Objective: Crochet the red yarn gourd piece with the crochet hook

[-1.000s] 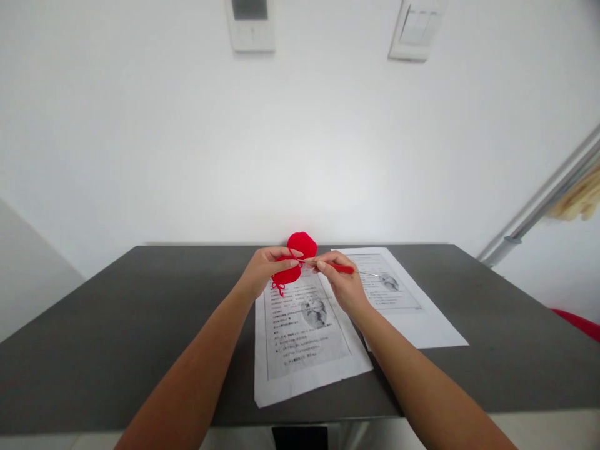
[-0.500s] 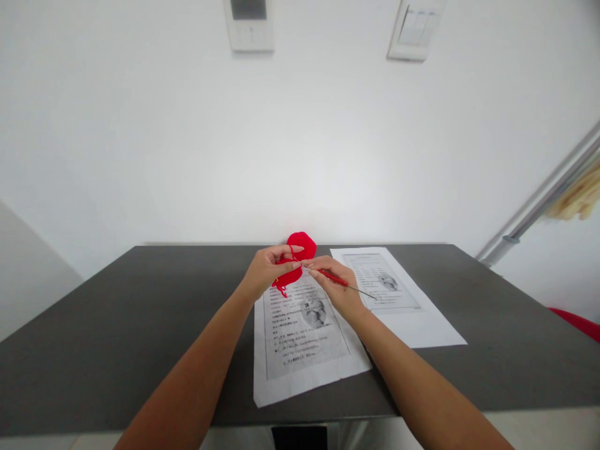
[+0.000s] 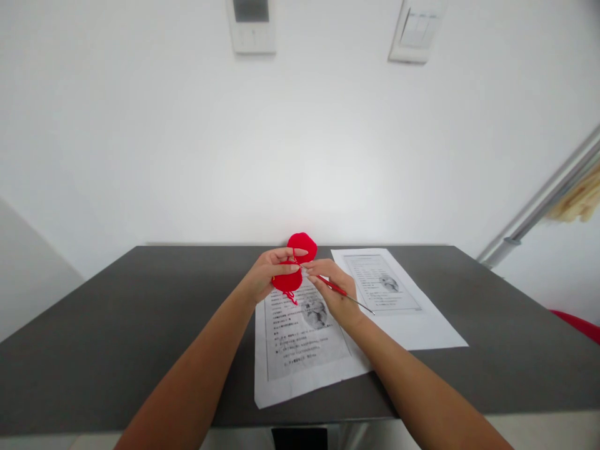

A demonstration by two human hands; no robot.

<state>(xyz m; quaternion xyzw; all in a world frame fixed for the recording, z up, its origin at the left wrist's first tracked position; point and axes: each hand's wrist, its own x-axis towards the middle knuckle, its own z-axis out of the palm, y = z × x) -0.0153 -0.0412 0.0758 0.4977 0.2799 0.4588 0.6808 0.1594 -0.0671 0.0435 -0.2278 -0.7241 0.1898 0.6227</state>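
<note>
My left hand pinches a red crochet piece, roundish, with a short tail of yarn dangling from its lower edge. A strand of red yarn runs over the left fingers. Between the fingers of my right hand is a crochet hook with a red grip and a metal shaft; its rear end points down to the right. The hook's front tip meets the crochet piece near my left thumb, too small to make out clearly. Just behind the hands, a ball of red yarn rests by the wall.
Under my hands lies a printed sheet with a grey picture. To its right, a second printed sheet lies on the dark table. A white wall stands behind, carrying a switch plate and a panel.
The crochet piece has turned in my left hand, so its rounder face and dangling tail show more. My right hand and the hook have shifted slightly downward.
</note>
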